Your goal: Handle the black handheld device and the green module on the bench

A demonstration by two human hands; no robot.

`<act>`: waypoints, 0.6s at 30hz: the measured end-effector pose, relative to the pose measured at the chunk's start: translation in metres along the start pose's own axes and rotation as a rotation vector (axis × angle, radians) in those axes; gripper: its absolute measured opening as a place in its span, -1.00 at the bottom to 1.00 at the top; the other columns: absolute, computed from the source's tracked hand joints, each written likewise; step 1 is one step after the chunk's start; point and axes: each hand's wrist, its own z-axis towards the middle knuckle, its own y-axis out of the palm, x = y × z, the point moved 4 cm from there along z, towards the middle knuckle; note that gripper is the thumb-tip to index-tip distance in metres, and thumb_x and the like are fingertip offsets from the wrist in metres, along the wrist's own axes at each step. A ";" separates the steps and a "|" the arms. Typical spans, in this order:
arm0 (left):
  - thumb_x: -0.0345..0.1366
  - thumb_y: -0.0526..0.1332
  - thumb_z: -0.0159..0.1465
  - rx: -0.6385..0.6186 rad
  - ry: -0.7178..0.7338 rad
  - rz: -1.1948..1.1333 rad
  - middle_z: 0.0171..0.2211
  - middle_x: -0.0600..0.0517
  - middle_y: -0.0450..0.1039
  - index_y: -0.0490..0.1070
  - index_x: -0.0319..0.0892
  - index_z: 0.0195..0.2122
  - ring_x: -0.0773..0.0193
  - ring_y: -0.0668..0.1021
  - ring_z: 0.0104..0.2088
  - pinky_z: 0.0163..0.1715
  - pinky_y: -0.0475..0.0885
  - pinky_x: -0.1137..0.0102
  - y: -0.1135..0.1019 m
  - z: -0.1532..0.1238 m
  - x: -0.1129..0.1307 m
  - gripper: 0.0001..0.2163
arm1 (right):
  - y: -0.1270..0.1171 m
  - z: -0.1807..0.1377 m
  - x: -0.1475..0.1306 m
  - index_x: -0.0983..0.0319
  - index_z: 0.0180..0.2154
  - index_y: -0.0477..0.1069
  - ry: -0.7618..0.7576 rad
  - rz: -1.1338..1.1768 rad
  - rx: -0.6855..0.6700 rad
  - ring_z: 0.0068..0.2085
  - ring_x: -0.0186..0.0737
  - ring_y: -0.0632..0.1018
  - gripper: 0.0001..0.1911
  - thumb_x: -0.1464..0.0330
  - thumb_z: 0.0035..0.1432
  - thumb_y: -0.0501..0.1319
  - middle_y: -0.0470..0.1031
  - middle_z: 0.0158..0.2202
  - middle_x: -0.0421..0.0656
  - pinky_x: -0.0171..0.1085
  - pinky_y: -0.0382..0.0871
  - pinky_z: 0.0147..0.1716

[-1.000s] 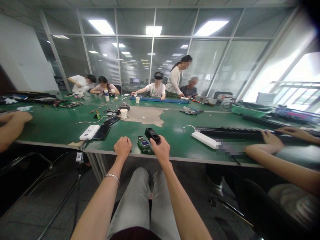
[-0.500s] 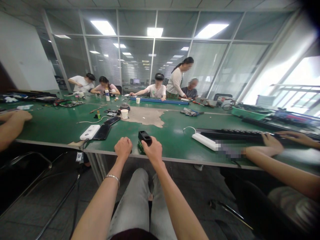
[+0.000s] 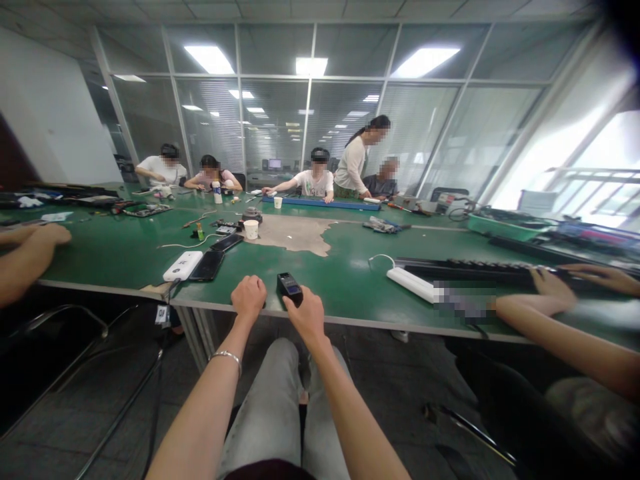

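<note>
A small black box-shaped device (image 3: 290,287) stands at the near edge of the green table (image 3: 345,290). Its top and a face with small, blurred markings are turned toward me. My right hand (image 3: 309,312) grips its right side, the thumb over the near face and the other fingers mostly hidden behind. To the left, my left hand (image 3: 249,297) rests at the table edge as a loose fist, apart from the device. Nothing shows in that fist, and a silver bracelet (image 3: 228,357) circles the wrist below it.
Left of my hands lie a white power bank (image 3: 183,266) and dark phones (image 3: 207,265), with a paper cup (image 3: 251,229) behind. Rightward are a white power strip (image 3: 411,285) and a co-worker's arms (image 3: 555,303) over long black parts. Several people sit across the table.
The black device has turned in my right hand, so a different face shows and the recessed openings seen before are out of sight. My left fist has hardly moved.
</note>
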 end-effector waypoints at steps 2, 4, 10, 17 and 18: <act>-0.17 -0.09 0.37 0.000 -0.001 -0.004 -0.23 -0.08 0.45 0.49 -0.14 -0.24 0.20 0.49 -0.25 -0.33 0.24 0.39 0.000 0.000 0.000 -0.65 | 0.001 -0.002 0.001 0.30 -0.02 0.38 -0.033 0.020 0.024 -0.12 -0.05 0.49 -0.52 0.11 0.14 0.22 0.52 -0.15 0.01 -0.21 0.26 -0.11; -0.17 -0.08 0.37 -0.007 -0.003 -0.010 -0.22 -0.08 0.45 0.49 -0.15 -0.24 0.20 0.49 -0.24 -0.32 0.24 0.40 -0.001 0.000 0.000 -0.65 | 0.002 -0.002 0.001 0.36 0.07 0.33 -0.057 0.041 0.073 -0.04 0.00 0.47 -0.39 0.08 0.12 0.23 0.49 -0.05 0.08 -0.17 0.24 -0.04; -0.17 -0.08 0.37 -0.014 -0.008 -0.018 -0.21 -0.09 0.45 0.49 -0.15 -0.23 0.20 0.49 -0.24 -0.31 0.24 0.40 -0.002 0.000 0.001 -0.65 | 0.006 -0.001 0.002 0.35 0.10 0.32 -0.019 0.056 0.066 -0.06 -0.01 0.49 -0.43 0.11 0.18 0.17 0.50 -0.07 0.07 -0.19 0.27 -0.07; -0.17 -0.08 0.38 -0.026 -0.022 0.005 -0.21 -0.10 0.46 0.50 -0.15 -0.23 0.21 0.50 -0.22 -0.28 0.26 0.41 -0.004 -0.001 0.003 -0.64 | -0.007 0.009 -0.008 0.25 0.01 0.39 -0.010 0.063 0.079 -0.17 -0.08 0.50 -0.57 0.14 0.18 0.17 0.54 -0.19 -0.04 -0.26 0.26 -0.19; -0.17 -0.08 0.38 -0.026 -0.024 0.005 -0.21 -0.10 0.45 0.50 -0.15 -0.23 0.21 0.50 -0.22 -0.28 0.26 0.41 -0.004 -0.001 0.003 -0.64 | -0.011 0.013 -0.010 0.25 0.00 0.39 -0.015 0.073 0.095 -0.17 -0.08 0.50 -0.57 0.14 0.18 0.17 0.54 -0.18 -0.04 -0.26 0.26 -0.18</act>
